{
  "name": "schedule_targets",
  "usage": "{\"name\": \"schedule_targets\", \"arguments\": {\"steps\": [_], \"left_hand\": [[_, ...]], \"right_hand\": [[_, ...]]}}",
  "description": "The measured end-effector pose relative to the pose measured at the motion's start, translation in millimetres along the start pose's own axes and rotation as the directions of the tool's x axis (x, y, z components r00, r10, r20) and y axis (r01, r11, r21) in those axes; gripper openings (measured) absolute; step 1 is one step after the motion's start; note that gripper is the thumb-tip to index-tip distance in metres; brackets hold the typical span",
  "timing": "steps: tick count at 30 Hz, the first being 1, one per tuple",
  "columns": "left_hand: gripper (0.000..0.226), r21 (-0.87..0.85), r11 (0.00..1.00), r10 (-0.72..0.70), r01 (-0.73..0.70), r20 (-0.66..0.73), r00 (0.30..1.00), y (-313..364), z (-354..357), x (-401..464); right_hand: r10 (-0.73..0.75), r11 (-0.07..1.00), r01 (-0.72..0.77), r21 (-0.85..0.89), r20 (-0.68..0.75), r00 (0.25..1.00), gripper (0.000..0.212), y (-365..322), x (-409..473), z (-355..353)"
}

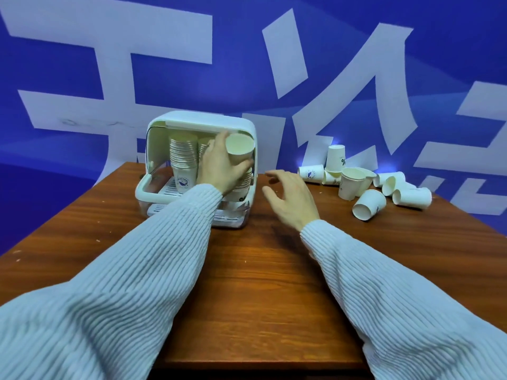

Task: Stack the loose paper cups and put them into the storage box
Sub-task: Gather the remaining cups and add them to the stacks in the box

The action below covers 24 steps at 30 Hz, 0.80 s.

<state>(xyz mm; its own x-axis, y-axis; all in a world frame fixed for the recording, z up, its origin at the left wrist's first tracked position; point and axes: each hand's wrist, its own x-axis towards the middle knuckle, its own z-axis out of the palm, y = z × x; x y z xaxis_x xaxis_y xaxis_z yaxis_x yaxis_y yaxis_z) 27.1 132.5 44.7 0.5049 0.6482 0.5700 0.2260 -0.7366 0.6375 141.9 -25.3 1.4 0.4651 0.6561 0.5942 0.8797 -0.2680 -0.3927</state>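
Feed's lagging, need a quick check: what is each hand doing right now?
Left hand: closed on a stack of paper cups at the storage box.
Right hand: open, empty, above the table.

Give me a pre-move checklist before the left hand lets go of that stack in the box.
1. Storage box door open: ok.
2. Left hand gripping the right-hand stack: ok.
3. Stack upright: not ok, its top cup tilts toward the camera.
4. Stack bottom seated on the box rack: cannot tell, sleeve hides it.
5. Right hand empty and free over the table: ok.
6. Loose cups left on the right side: ok, several remain.
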Motion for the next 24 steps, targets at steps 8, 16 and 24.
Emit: {"name": "schedule_targets", "arguments": {"steps": [8,16,24], "left_hand": [[0.1,0.539,0.834,0.025,-0.119,0.178,0.984,-17,7,-14],[0.051,0.118,0.852,0.512,-0.51,0.008,0.859,32,64,-84],[0.055,-0.06,0.945,0.326,-0.322,0.256,0.91,46,114,-119]], "right_hand": [[0.155,0.988,-0.155,-0.007,-0.002,0.988,0.037,30,-17,-11],[0.553,0.822,-0.568,0.038,-0.288,0.781,0.048,96,-19,-33],[0.705,0.696,-0.711,-0.099,-0.095,0.703,0.053,174,-30,-52]]}}
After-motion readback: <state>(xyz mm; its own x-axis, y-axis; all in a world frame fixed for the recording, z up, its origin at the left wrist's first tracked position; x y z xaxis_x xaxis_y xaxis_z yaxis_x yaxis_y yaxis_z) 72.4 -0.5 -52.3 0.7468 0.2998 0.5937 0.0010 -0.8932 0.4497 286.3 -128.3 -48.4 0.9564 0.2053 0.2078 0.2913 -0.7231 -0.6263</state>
